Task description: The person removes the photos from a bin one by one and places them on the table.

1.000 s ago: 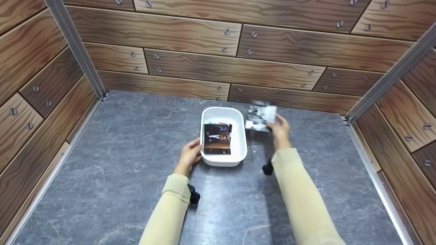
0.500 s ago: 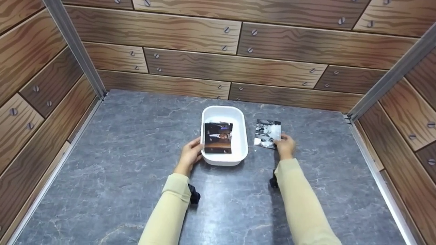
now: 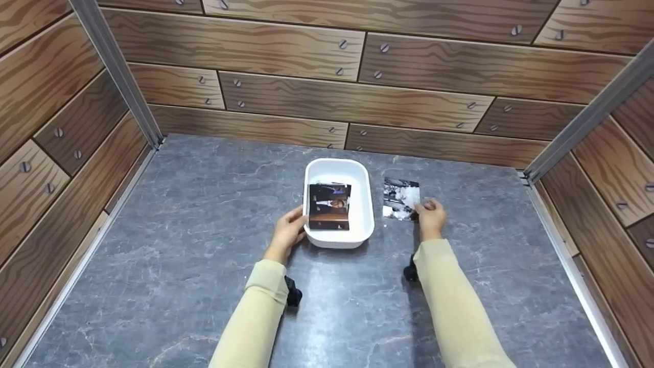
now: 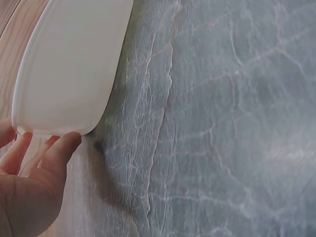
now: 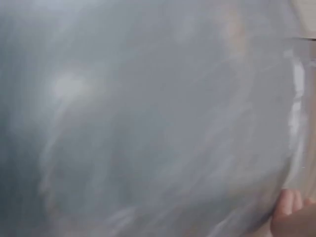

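A white plastic tub (image 3: 339,241) stands mid-table with its long side running away from me. In it lies a glossy colour photo (image 3: 323,220) of a person in a dark suit, turned sideways. My left hand (image 3: 286,232) holds the tub's near-left side, thumb up by the rim. In the left wrist view the other fingertips press the wall of the tub (image 4: 74,74) lower down. To the right of the tub, a black-and-white photo (image 3: 400,197) lies flat or nearly flat on the table. My right hand (image 3: 432,220) pinches its near-right corner; the right wrist view is blurred.
The grey marbled tabletop (image 3: 204,204) is enclosed by a wood-patterned back wall (image 3: 286,92) and side walls, with metal posts (image 3: 117,71) at the corners. A tiny white speck (image 3: 384,226) lies near the black-and-white photo. Each wrist carries a black camera (image 3: 293,292).
My right hand has brought the black-and-white photo down and toward me, to the tub's right. Over the last half second it has barely moved. My left hand has stayed at the tub.
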The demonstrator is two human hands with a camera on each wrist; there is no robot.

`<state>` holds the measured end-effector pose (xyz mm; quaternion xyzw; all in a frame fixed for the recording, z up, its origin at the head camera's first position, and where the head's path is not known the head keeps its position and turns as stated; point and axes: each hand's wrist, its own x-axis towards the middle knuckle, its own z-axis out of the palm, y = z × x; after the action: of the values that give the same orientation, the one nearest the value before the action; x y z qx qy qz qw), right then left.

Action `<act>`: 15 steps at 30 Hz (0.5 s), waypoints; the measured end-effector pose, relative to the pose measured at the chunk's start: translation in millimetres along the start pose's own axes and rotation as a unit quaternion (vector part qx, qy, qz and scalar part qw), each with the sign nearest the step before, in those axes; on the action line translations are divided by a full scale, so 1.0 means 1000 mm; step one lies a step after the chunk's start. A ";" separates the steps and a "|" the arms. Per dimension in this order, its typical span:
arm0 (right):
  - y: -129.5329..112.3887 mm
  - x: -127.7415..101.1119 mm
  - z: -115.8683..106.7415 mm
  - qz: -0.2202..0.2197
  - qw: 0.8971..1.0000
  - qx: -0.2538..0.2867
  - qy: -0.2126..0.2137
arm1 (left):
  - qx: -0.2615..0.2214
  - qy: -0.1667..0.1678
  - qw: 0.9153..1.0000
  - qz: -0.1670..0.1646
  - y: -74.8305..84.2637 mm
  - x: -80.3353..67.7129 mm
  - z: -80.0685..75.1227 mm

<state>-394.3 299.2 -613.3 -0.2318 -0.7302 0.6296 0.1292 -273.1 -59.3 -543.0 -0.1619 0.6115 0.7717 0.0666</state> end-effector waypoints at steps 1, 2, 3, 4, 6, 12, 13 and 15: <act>-0.009 -0.006 0.001 0.016 0.999 0.030 -0.003 | 0.001 -0.001 1.000 0.001 0.000 -0.001 0.000; -0.020 -0.014 0.002 0.030 0.998 0.060 -0.009 | 0.003 0.000 1.000 0.002 0.001 -0.001 0.000; -0.041 -0.029 0.004 0.055 0.996 0.072 -0.019 | 0.004 0.000 1.000 0.001 0.001 -0.002 0.000; -0.063 -0.045 0.007 0.075 0.994 0.071 -0.029 | 0.003 0.000 1.000 0.001 0.001 -0.002 0.000; -0.094 -0.067 0.012 0.078 0.992 0.090 -0.050 | 0.003 0.003 1.000 0.003 0.001 -0.002 -0.001; -0.149 -0.116 0.047 0.051 0.983 0.138 -0.113 | 0.004 0.010 1.000 0.007 0.001 0.000 0.001; -0.149 -0.120 0.056 0.048 0.981 0.141 -0.121 | 0.005 0.011 1.000 0.007 0.001 0.000 0.001; -0.145 -0.127 0.075 0.046 0.980 0.144 -0.131 | 0.004 0.011 1.000 0.007 0.001 -0.001 0.002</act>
<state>-346.6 157.0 -471.2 -0.1594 -0.6310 0.7584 0.0350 -273.3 -57.4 -541.3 -0.1662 0.6166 0.7675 0.0551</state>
